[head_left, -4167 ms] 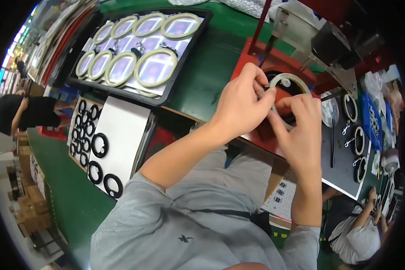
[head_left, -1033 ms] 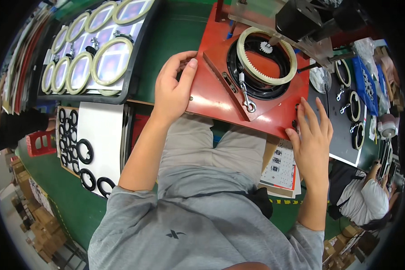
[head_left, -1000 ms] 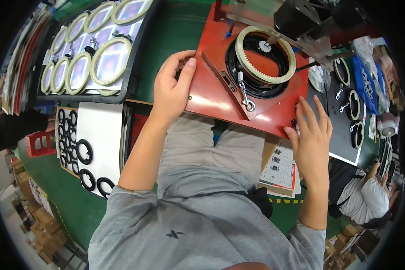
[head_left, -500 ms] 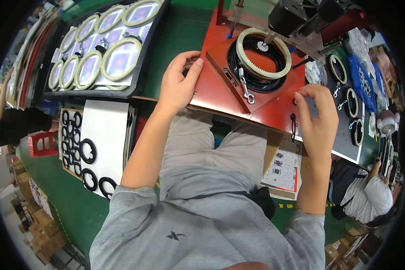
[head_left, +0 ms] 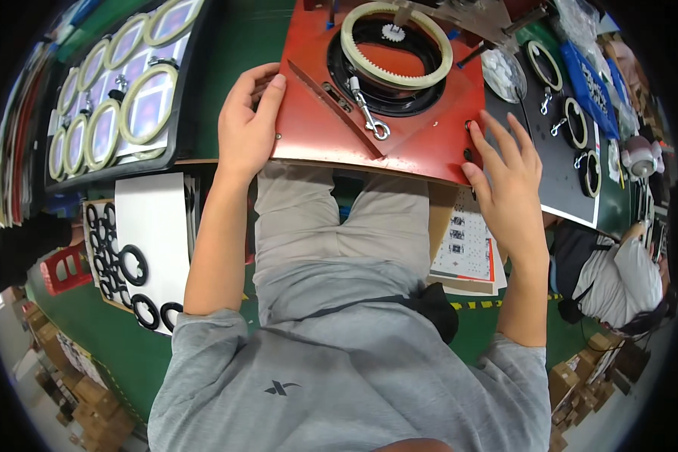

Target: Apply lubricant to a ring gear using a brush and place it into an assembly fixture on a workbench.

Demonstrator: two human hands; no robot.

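In front of me is a red metal plate [head_left: 316, 143] of a machine. On it, a cream ring with inner teeth [head_left: 352, 56] leans over a black ring [head_left: 422, 102], and a small white gear [head_left: 392, 32] shows inside the toothed ring. A silver snap hook [head_left: 369, 113] hangs at its near side, over a slanted red bar [head_left: 331, 104]. My left hand [head_left: 245, 128] rests against the plate's left edge, thumb apart from the curved fingers, holding nothing visible. My right hand [head_left: 508, 177] is at the plate's right edge beside small black buttons [head_left: 468, 155], its fingers spread and holding nothing.
At the left stands a black tray [head_left: 175, 124] with several cream rings and hooks. Below it, black rings [head_left: 133, 265] lie beside and on a white board [head_left: 154, 226]. To the right are more rings with hooks [head_left: 574, 123] and a blue bin [head_left: 587, 87]. Another person [head_left: 618, 279] sits far right.
My right hand has opened from bent fingers near the thumb to spread fingers by the buttons. The view has shifted, so the plate appears further left and higher. My left hand stays at the plate's edge.
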